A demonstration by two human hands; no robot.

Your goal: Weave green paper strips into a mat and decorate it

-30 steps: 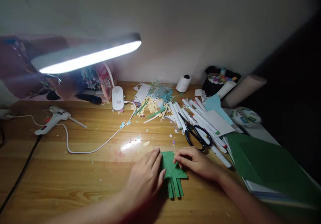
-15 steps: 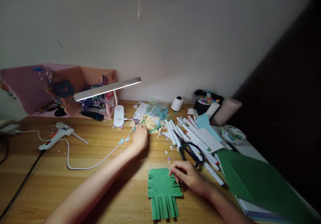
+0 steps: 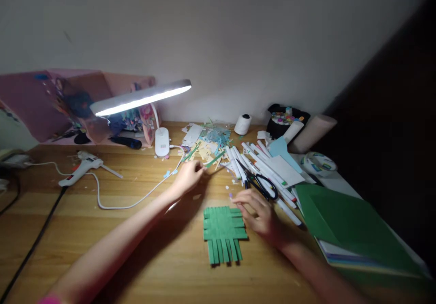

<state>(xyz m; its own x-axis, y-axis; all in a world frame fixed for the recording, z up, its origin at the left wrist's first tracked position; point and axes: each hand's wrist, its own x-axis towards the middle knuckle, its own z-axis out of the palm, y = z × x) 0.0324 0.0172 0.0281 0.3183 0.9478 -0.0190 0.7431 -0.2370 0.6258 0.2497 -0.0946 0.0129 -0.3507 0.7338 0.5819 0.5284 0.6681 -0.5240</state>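
- The left hand is stretched away from the body. Its fingers are drawn together at the near edge of a scrap pile of cut paper.
- A thin green strip lies just beyond those fingertips. Its long axis slants away and to the right. Whether the fingertips pinch its near end or only touch it, I cannot tell.
- The right hand lies palm down with the fingers loosely spread. The fingertips rest on the right edge of the woven green mat.
- The mat lies flat on the surface, close in front of the body. It is just left of the right hand, and nearer and to the right of the left hand, so the right hand is much the closer.
- The mat is a small square of interlaced green paper bands. Short ends stick out at its sides, and five loose tails hang from its near edge, pointing towards the person.
- Black scissors lie on a row of white markers just beyond the right hand.
- A stack of green sheets lies to the right of the right hand.
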